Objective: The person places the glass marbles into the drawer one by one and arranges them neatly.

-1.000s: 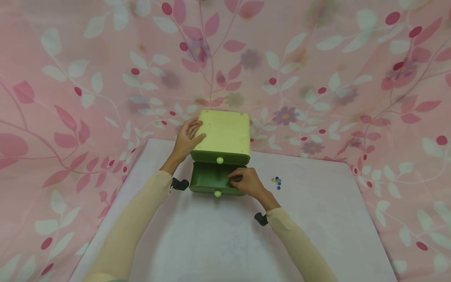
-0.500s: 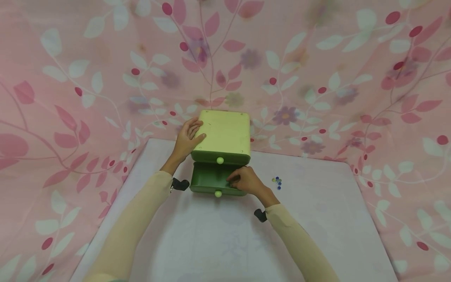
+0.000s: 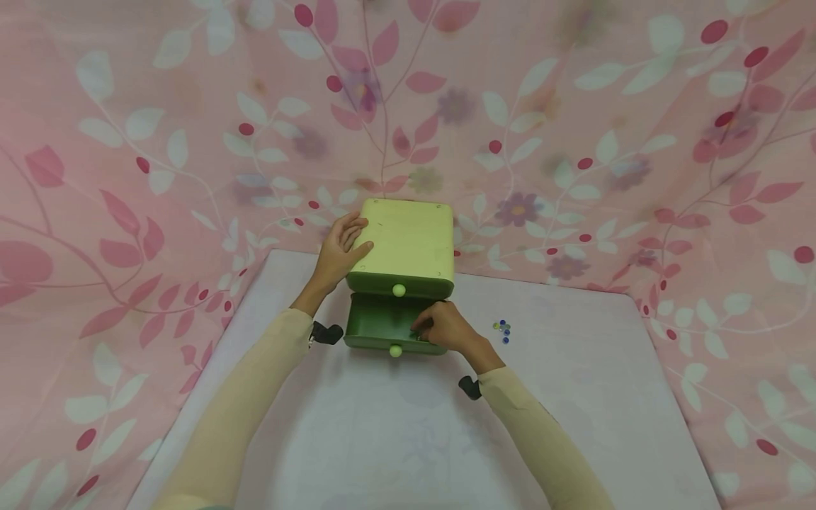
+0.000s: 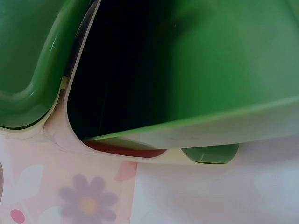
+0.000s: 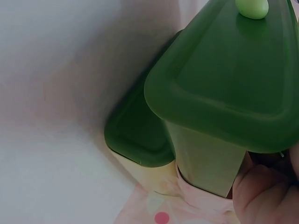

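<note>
- Your left hand (image 3: 343, 248) rests on the left edge of the pale yellow cabinet (image 3: 408, 237), fingers apart and loosely bent, thumb lying on the top
- Your right hand (image 3: 444, 327) reaches into the right side of the pulled-out green drawer (image 3: 379, 319), thumb and fingers drawn narrowly together; you cannot tell from here whether they pinch anything
- A small pale bit (image 5: 281, 154) shows near those fingers in the right wrist view, too small to make out
- The drawer sticks out below the upper drawer front (image 3: 372, 285), which sits flush in the cabinet; each has a round light-green knob (image 3: 396, 351)
- Another green drawer front (image 5: 140, 128) shows partly behind the pulled-out drawer
- To the right of your right hand, well apart from the drawer, a small cluster of blue and yellowish beads (image 3: 506, 332) lies on the white table (image 3: 395, 439)
- Pink floral cloth (image 3: 408, 113) hangs behind the cabinet
</note>
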A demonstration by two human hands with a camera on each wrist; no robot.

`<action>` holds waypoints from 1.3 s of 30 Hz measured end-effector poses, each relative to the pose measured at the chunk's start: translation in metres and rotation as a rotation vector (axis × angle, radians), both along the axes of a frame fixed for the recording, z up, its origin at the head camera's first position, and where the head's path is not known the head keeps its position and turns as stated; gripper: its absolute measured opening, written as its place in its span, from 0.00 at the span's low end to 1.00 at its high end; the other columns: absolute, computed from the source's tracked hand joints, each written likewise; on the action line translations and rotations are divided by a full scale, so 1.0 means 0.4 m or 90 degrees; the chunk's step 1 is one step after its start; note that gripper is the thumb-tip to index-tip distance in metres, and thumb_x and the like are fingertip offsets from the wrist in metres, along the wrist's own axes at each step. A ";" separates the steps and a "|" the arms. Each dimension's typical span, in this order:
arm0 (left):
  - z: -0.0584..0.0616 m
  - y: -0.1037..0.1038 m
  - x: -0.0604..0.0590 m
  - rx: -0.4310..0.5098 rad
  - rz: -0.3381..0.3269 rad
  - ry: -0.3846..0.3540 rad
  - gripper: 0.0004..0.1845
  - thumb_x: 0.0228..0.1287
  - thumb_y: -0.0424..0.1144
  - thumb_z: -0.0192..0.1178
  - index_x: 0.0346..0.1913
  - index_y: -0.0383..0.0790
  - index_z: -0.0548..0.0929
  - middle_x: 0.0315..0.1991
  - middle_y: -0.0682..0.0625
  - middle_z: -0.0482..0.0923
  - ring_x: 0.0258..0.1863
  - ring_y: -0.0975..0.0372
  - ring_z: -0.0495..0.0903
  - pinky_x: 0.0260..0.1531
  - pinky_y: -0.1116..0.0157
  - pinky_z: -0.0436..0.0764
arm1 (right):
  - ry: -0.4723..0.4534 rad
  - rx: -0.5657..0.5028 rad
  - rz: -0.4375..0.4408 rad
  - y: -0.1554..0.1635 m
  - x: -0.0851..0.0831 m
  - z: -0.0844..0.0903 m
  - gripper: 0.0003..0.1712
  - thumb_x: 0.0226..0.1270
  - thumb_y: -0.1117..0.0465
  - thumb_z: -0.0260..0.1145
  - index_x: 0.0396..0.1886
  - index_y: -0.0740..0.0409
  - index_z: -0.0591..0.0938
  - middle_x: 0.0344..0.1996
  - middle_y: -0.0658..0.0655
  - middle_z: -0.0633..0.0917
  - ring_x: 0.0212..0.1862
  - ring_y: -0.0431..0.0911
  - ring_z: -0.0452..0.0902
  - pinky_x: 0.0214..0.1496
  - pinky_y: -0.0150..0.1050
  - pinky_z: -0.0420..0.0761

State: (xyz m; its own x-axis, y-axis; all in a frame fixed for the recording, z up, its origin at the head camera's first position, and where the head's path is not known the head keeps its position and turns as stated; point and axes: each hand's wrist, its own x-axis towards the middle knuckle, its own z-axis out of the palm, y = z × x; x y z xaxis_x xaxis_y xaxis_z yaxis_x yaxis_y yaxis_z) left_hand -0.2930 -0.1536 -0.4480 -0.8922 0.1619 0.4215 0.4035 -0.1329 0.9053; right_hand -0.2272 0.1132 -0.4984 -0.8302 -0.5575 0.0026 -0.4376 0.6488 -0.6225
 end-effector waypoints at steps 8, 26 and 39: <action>0.000 0.000 -0.002 0.001 0.001 -0.002 0.39 0.61 0.20 0.60 0.72 0.23 0.53 0.65 0.27 0.61 0.70 0.45 0.59 0.74 0.57 0.56 | 0.015 -0.002 0.013 -0.002 0.003 0.008 0.13 0.48 0.76 0.72 0.31 0.56 0.91 0.30 0.49 0.88 0.37 0.42 0.80 0.35 0.34 0.82; -0.001 0.001 -0.006 -0.002 0.009 0.002 0.39 0.60 0.21 0.61 0.72 0.24 0.55 0.64 0.29 0.63 0.69 0.47 0.61 0.73 0.58 0.57 | 0.001 -0.010 -0.001 -0.001 0.002 0.004 0.15 0.47 0.77 0.71 0.31 0.54 0.91 0.30 0.48 0.88 0.36 0.41 0.79 0.34 0.33 0.82; 0.004 0.002 0.000 -0.010 0.012 0.006 0.38 0.60 0.20 0.60 0.72 0.24 0.55 0.65 0.27 0.62 0.70 0.44 0.59 0.73 0.57 0.57 | 0.042 -0.065 -0.019 0.009 0.017 -0.007 0.12 0.51 0.75 0.72 0.35 0.58 0.90 0.32 0.48 0.88 0.38 0.41 0.82 0.37 0.32 0.84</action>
